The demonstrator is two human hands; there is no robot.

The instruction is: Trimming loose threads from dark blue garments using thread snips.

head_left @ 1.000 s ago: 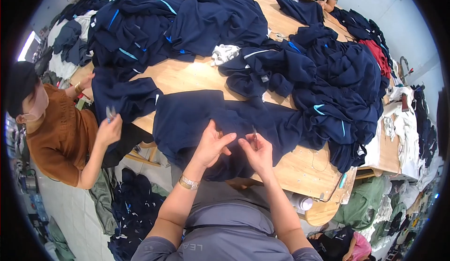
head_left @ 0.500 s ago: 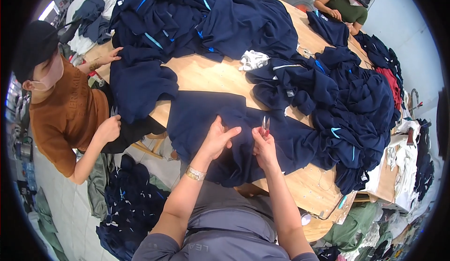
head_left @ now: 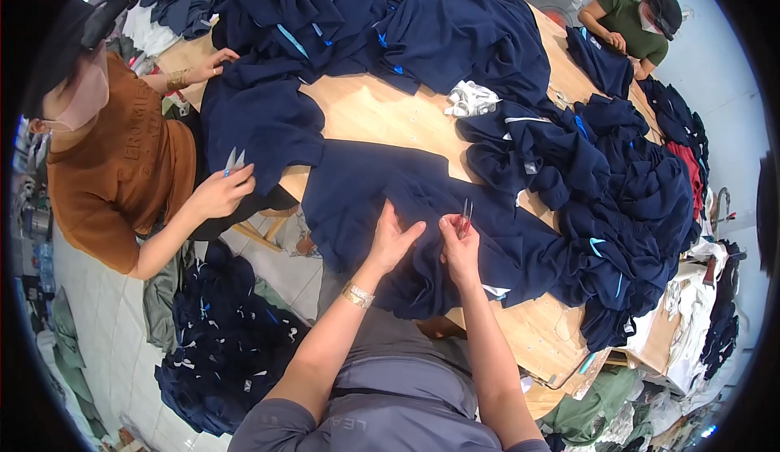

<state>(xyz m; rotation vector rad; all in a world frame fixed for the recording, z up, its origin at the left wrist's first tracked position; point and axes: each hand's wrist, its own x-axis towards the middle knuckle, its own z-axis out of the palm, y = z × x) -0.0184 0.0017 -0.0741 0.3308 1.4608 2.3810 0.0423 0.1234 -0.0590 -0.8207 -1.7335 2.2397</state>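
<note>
A dark navy garment (head_left: 366, 177) lies spread over the near edge of the table in front of me. My left hand (head_left: 393, 242) rests on it, fingers stretched out and thumb apart; some fingertips disappear against the folds. Just to its right, my right hand (head_left: 460, 249) grips a pair of red-handled thread snips (head_left: 467, 213) with the blades pointing up and away, close together. Dark fabric bunches between and below my hands. A small white and light-blue piece (head_left: 496, 291) shows at the garment's lower edge, beside my right wrist.
Navy garments pile up on the wooden table (head_left: 370, 115), at the back (head_left: 455, 38) and right (head_left: 626, 176). A co-worker (head_left: 134, 160) at the left holds scissors (head_left: 234, 160) near a garment; another (head_left: 630, 34) works at the far right. A navy heap (head_left: 227, 322) lies on the floor.
The snips' blades have come closer together. My hands stay over the same part of the garment. The left co-worker's scissors hand has moved up and toward the table. The view has shifted slightly.
</note>
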